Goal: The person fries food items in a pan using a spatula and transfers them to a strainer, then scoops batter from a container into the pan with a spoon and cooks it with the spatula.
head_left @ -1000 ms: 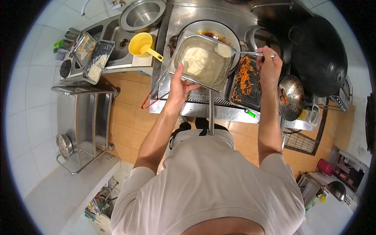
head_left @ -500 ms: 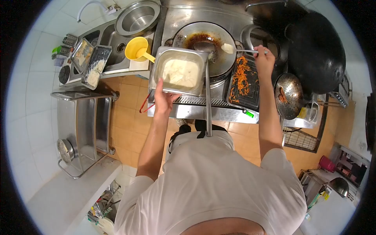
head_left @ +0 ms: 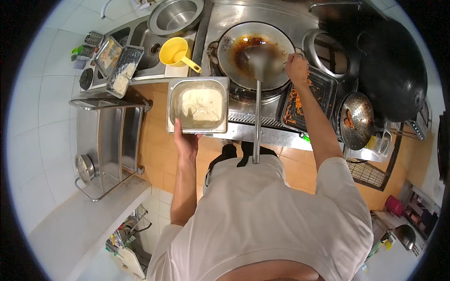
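In the head view, your left hand (head_left: 186,143) grasps a square metal container (head_left: 224,96) from its near side, with the thumb up against the near wall and the other fingers underneath. The container sits level and holds creamy white paste (head_left: 202,104). It is held left of the pan (head_left: 228,54), near the front edge of the stove (head_left: 276,134), partly above the tiled floor (head_left: 157,110).

Your right hand (head_left: 296,70) is over the right rim of the pan. Its fingers look curled, but you cannot tell from here what they grip, or whether they touch the rim. A blurred grey patch over the middle of the pan is too smeared to name. Brown, oily residue (head_left: 241,51) coats the pan's bottom.

1 ladle (head_left: 258,110) leans out of the pan, its long handle reaching to your waist. Under your right forearm is a dark tray (head_left: 324,86) with orange shreds (head_left: 294,105). Right of that lies a strainer (head_left: 360,131) with a few more shreds, beside a big black wok (head_left: 393,70).

To your left, 1 yellow dipper (head_left: 174,50) stands just beside the sink (head_left: 140,47), near a metal basin (head_left: 176,19).
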Action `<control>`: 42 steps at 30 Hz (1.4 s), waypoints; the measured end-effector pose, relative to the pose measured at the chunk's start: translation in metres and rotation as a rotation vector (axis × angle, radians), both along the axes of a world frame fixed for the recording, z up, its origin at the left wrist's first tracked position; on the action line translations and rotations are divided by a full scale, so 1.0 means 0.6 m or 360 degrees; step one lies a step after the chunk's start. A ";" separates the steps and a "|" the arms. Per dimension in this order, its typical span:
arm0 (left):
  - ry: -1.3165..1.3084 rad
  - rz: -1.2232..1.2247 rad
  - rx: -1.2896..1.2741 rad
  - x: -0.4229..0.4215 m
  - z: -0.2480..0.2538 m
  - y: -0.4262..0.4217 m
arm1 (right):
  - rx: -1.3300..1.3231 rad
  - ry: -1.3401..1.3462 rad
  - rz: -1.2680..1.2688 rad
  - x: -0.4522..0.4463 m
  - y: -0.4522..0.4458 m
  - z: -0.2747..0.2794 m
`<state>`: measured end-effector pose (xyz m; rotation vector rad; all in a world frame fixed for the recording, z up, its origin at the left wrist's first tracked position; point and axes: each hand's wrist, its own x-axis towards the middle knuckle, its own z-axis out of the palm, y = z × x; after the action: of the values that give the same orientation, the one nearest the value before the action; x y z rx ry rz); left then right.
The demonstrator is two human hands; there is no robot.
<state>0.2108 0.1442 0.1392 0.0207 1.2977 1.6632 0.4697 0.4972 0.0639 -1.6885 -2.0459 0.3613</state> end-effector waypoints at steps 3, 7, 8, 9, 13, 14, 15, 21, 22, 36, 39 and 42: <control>0.0001 0.0008 0.0014 0.004 0.009 -0.006 | -0.0018 -0.0081 0.0029 -0.005 -0.013 0.027; -0.0024 0.0039 0.0017 0.008 0.009 -0.010 | 0.0060 -0.0109 0.0061 -0.004 -0.006 0.020; -0.0025 0.0038 0.0008 0.008 0.009 -0.011 | 0.0079 -0.0105 0.0089 -0.003 -0.005 0.019; -0.0024 0.0037 -0.0001 0.008 0.008 -0.012 | 0.0097 -0.0100 0.0116 -0.003 -0.004 0.016; -0.0006 0.0058 -0.0002 0.012 0.010 -0.018 | 0.0134 -0.0073 0.0071 -0.005 -0.002 0.007; -0.0003 0.0058 -0.0002 0.011 0.009 -0.020 | 0.0171 -0.0025 0.0073 -0.004 -0.002 0.006; -0.0002 0.0057 -0.0003 0.011 0.008 -0.024 | 0.0206 0.0022 0.0074 -0.002 -0.003 0.006; -0.0003 0.0007 0.0009 0.009 0.010 -0.032 | 0.0144 0.0194 -0.0219 0.019 0.008 0.014; -0.0001 -0.0004 0.0009 0.007 0.009 -0.033 | 0.0130 0.0233 -0.0270 0.022 0.003 0.021; -0.0191 -0.0327 0.0123 0.052 -0.012 0.032 | -0.0389 0.1111 0.0039 0.015 -0.260 0.215; -0.0227 -0.0361 0.0219 0.065 0.018 0.038 | -0.0356 0.1241 0.0193 -0.042 -0.365 0.212; -0.0288 -0.0412 0.0313 0.054 0.011 0.030 | -0.0370 0.0981 0.0386 -0.065 -0.436 0.231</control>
<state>0.2434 0.1620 0.1460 0.1465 0.9505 1.5253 0.4305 0.2358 0.2025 -1.2262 -1.7749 1.0871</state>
